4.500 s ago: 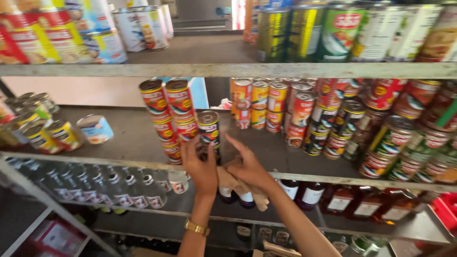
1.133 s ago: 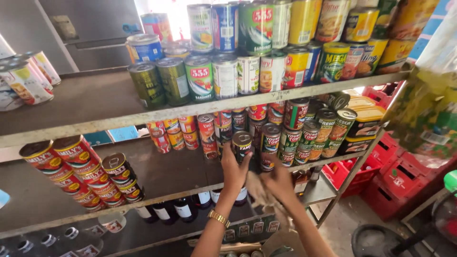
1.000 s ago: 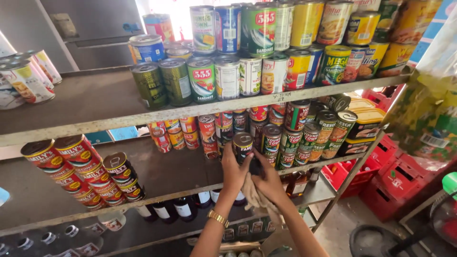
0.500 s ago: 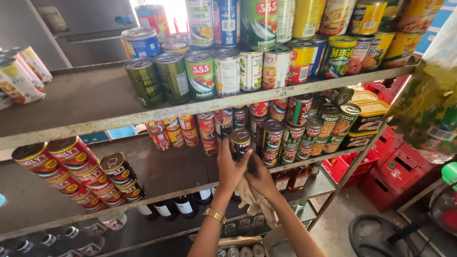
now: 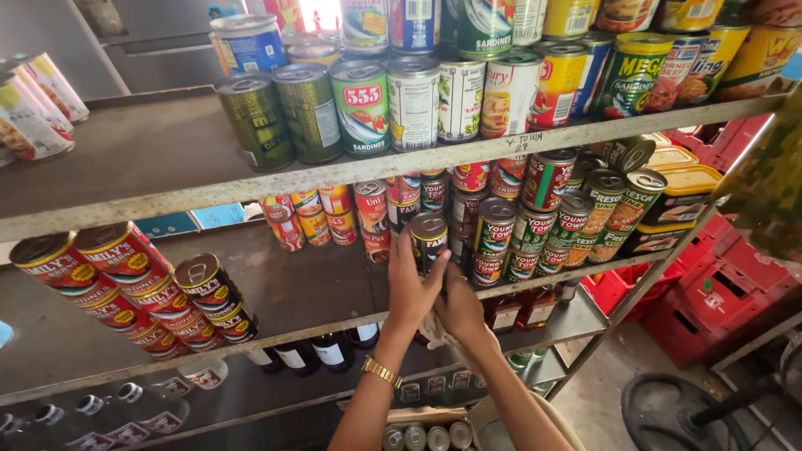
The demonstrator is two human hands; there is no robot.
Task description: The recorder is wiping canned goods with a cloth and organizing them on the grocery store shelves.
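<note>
My left hand, with a gold watch on its wrist, is wrapped around a dark tin can on the middle shelf. My right hand sits just right of it and below the can, fingers closed on a pale cloth that shows under the palm. The can stands upright at the front of a stack of small tins, touching them on its right.
Red-labelled cans lie stacked on their sides at the shelf's left. The upper shelf carries rows of larger tins. Dark bottles stand on the shelf below. Red crates sit on the floor at right.
Since the oldest frame I have shifted right along the shelving to another stack of tins. In the last second both hands stayed on the dark can, with only small shifts.
</note>
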